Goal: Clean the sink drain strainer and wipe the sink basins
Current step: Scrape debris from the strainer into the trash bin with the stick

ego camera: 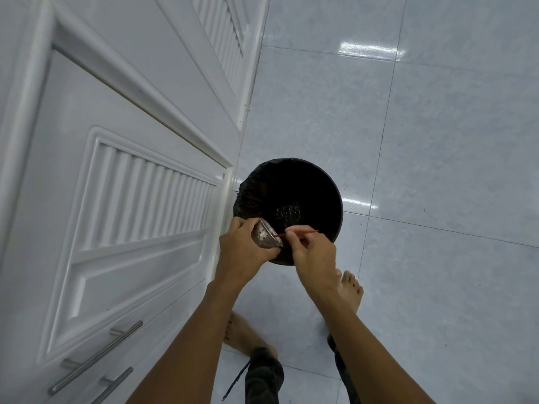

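My left hand (243, 246) grips a small perforated metal drain strainer (267, 236), tilted on its side over the near rim of a black-lined trash bin (326, 185). My right hand (313, 255) pinches a thin red stick (297, 232) whose tip reaches into the strainer's open mouth. Both hands meet just above the bin's front edge. A patch of small pale specks lies inside the bin on the black liner. The sink itself is out of sight.
White louvered cabinet doors (131, 199) with metal bar handles (96, 357) run along the left. The pale glossy tile floor (437, 141) spreads to the right. My bare feet (350, 290) stand just behind the bin.
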`<move>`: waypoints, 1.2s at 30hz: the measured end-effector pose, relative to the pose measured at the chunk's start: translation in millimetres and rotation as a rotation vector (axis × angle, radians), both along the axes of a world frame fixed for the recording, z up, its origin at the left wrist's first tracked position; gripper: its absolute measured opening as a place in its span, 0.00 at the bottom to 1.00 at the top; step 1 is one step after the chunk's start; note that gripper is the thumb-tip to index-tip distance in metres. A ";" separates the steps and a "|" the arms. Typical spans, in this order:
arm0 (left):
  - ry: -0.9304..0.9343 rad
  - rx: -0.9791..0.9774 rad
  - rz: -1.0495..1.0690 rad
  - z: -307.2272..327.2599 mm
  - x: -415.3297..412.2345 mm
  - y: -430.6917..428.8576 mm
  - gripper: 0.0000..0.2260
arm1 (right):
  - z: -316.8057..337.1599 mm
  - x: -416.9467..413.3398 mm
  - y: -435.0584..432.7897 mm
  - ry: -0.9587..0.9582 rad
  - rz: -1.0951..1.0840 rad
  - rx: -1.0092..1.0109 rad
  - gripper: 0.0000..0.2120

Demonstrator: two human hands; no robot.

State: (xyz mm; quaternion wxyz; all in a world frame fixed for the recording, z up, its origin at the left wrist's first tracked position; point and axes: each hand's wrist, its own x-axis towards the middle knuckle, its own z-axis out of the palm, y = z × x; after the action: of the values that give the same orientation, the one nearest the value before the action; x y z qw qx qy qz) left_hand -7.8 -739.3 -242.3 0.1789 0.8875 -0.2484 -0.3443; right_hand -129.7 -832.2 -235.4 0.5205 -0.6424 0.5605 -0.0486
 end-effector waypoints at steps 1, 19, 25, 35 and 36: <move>0.004 -0.001 0.015 0.8 -0.1 -1.4 0.35 | 0.3 0.7 -4.5 0.020 -0.063 -0.028 0.09; -0.098 -0.322 0.084 24.8 -2.8 -17.9 0.32 | 29.5 -4.0 -35.5 -0.017 0.133 -0.302 0.07; -0.171 -0.205 0.017 20.6 -4.4 -18.4 0.33 | 22.5 -4.0 -18.7 -0.033 0.227 -0.255 0.07; -0.162 0.028 -0.073 10.4 -5.9 -13.0 0.32 | 0.1 -15.2 -18.4 -0.041 0.037 -0.101 0.08; -0.151 0.065 -0.053 10.3 -4.3 -13.3 0.32 | -2.6 -16.6 -21.6 -0.034 -0.013 -0.105 0.08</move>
State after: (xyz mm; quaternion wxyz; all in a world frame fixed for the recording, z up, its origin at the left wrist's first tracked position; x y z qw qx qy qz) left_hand -12.1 -752.6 -232.0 0.1214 0.9094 -0.2733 -0.2891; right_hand -146.3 -853.8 -238.0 0.4953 -0.6642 0.5524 -0.0920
